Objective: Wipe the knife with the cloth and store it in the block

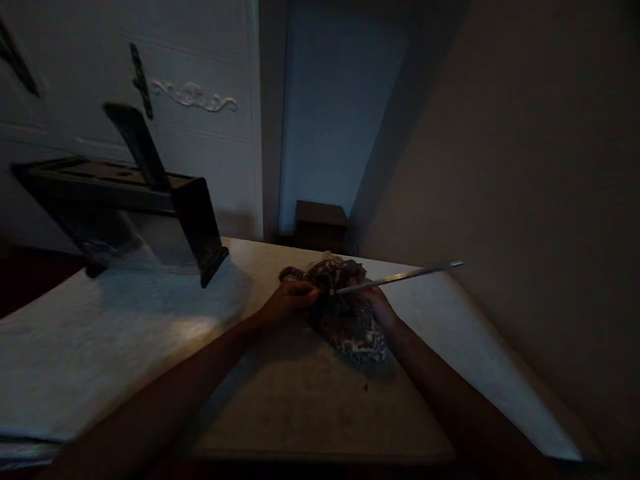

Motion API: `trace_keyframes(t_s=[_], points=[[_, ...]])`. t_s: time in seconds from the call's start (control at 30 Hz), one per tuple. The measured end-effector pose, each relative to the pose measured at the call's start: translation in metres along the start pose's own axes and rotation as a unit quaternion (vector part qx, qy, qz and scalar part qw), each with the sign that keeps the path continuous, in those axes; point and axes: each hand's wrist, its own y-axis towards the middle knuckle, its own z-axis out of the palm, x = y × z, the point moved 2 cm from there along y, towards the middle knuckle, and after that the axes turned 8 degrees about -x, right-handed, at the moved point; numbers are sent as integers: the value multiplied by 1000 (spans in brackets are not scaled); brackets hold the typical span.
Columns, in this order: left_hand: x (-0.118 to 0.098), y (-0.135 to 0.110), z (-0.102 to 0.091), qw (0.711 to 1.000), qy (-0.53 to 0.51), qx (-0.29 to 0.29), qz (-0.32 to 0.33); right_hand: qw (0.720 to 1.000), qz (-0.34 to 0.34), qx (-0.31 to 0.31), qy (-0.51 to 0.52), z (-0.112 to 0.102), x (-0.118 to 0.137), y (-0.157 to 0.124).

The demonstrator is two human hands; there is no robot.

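Observation:
A bundle of mottled brown-and-white fabric, seemingly knitted, lies on the table between my hands. My left hand is closed, its fingertips pinching the bundle's left side. At the right side my right hand curls around the fabric, and its fingers are partly hidden. A long, thin, silvery rod, like a knitting needle, crosses over my right hand. One end meets the fabric near my left fingertips, while the other sticks out to the right. Dim light hides the stitches and the exact grip on the rod.
A pale table spans the view below my arms. On its left stands a black box-shaped appliance with feet and an upright post. Behind are white panelled doors and a low brown box. A wall rises along the right.

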Motion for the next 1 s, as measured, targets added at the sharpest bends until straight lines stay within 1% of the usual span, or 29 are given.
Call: trace_keyframes(t_s=[0.1, 0.2, 0.33, 0.5, 0.6, 0.73, 0.87, 0.9, 0.93, 1.0], points=[[-3, -3, 2, 999, 33, 25, -10, 1000, 22, 15, 15, 0, 0, -1], [-6, -5, 2, 997, 63, 49, -22, 999, 40, 37, 0, -1, 0, -2], [-7, -6, 0, 994, 68, 71, -41, 996, 36, 74, -40, 3, 0, -8], [-4, -5, -4, 990, 79, 103, -62, 993, 43, 88, -64, 9, 2, -12], [-6, -4, -4, 987, 83, 112, -74, 993, 44, 90, -62, 8, 2, -12], [-8, -3, -3, 986, 83, 112, -86, 993, 34, 91, -62, 1, -3, -8], [-6, -1, -5, 988, 59, 100, -105, 997, 35, 52, -40, -7, -5, -4], [-6, -1, -6, 988, 48, 100, -110, 997, 39, 52, -35, -8, -5, -4], [-5, -1, -7, 987, 38, 101, -116, 997, 45, 61, -33, -7, -3, -4], [-5, -1, -8, 986, 29, 103, -128, 993, 60, 100, -31, -4, 0, -6]])
